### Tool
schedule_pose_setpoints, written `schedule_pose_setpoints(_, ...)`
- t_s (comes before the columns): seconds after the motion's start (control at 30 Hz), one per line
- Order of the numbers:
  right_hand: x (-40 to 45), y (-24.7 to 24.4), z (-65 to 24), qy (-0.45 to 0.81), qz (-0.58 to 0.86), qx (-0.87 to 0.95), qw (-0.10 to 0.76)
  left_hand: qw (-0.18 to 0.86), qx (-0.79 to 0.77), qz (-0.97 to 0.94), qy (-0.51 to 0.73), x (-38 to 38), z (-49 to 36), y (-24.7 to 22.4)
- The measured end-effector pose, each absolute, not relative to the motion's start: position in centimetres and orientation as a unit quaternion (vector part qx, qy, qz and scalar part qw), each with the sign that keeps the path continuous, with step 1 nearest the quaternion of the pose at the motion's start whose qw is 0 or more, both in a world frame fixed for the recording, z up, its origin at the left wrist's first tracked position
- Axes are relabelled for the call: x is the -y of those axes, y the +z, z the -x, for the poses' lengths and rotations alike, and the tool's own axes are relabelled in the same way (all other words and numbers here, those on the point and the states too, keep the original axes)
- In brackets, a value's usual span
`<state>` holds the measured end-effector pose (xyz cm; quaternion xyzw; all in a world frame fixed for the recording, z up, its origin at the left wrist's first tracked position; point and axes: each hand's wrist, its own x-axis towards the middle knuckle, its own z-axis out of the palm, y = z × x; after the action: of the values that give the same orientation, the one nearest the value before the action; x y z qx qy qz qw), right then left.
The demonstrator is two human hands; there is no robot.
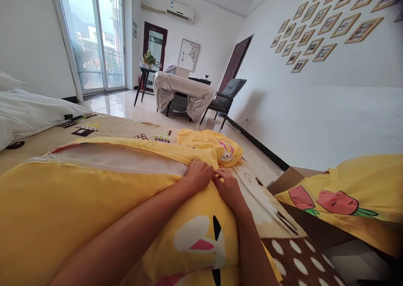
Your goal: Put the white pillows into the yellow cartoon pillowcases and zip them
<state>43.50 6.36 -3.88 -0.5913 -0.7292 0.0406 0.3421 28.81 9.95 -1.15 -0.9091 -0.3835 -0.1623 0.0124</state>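
Note:
A yellow duvet cover (pixel 78 206) with rabbit prints lies across the bed, its open edge showing a white inner quilt (pixel 119 158). My left hand (pixel 199 174) rests on that edge with its fingers curled down on the fabric. My right hand (pixel 228 188) is right beside it, fingertips pinching the same yellow edge. Both hands touch near the bunched corner of the cover (pixel 217 145). Whether either hand holds a zipper pull is too small to tell.
White pillows (pixel 28 114) lie at the left of the bed. A yellow carrot-print pillow (pixel 349 202) sits at the right over a wooden bedside surface (pixel 285 180). Farther off stand a covered table (pixel 182 93), a grey chair (pixel 225 99) and a glass door (pixel 94 34).

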Motion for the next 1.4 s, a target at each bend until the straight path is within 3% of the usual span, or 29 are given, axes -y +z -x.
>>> schedule_pose_setpoints(0.2,-5.6,-3.1,-42.3,0.010,0.585,0.734,0.345,0.064,0.358,0.907,-0.213,-9.1,-28.2,-1.4)
schedule_pose_setpoints(0.37,-5.3,-2.8,-41.7,-0.003,0.604,0.710,0.362,0.172,0.309,0.904,-0.242,-7.9,-28.0,-1.4)
schedule_pose_setpoints(0.73,-5.2,-2.1,-42.5,0.195,0.550,0.651,0.486,0.397,0.294,0.840,-0.225,-6.1,-28.7,-2.1)
schedule_pose_setpoints(0.93,-4.8,-1.3,-42.0,0.250,0.505,0.588,0.580,0.346,0.319,0.853,-0.226,-5.2,-28.7,0.3)
schedule_pose_setpoints(1.13,-3.8,-0.3,-41.6,0.188,0.500,0.617,0.578,0.215,0.347,0.895,-0.179,-3.9,-28.6,4.3)
schedule_pose_setpoints(1.4,-1.3,1.5,-41.4,-0.038,0.483,0.708,0.513,0.143,0.384,0.904,-0.122,-2.4,-28.3,8.4)
